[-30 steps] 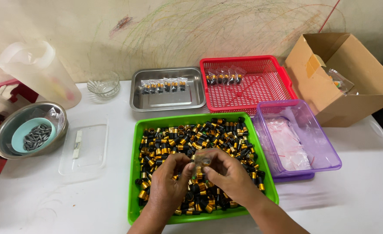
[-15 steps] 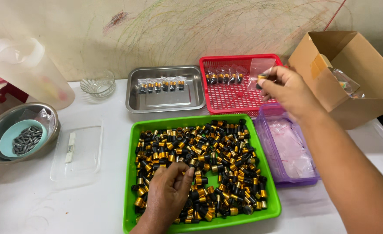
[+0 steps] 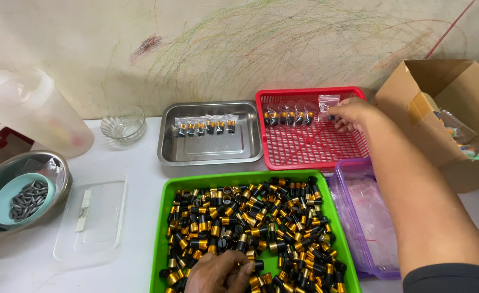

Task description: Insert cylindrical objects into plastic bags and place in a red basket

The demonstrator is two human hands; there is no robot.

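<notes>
A person's right hand (image 3: 350, 113) is pinching a small clear plastic bag (image 3: 328, 102) over the red mesh basket (image 3: 311, 146) beside six bagged pieces, while the left hand (image 3: 220, 271) is closing on black-and-gold caps (image 3: 250, 228) still heaped in the green plastic tray (image 3: 163, 228).

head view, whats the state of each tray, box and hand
green plastic tray: full of loose black and gold caps
red mesh tray: row of small bagged pieces along the back
steel tray: row of bagged pieces
cardboard box: open
right hand: grip on a small clear bag
left hand: among the caps
</notes>
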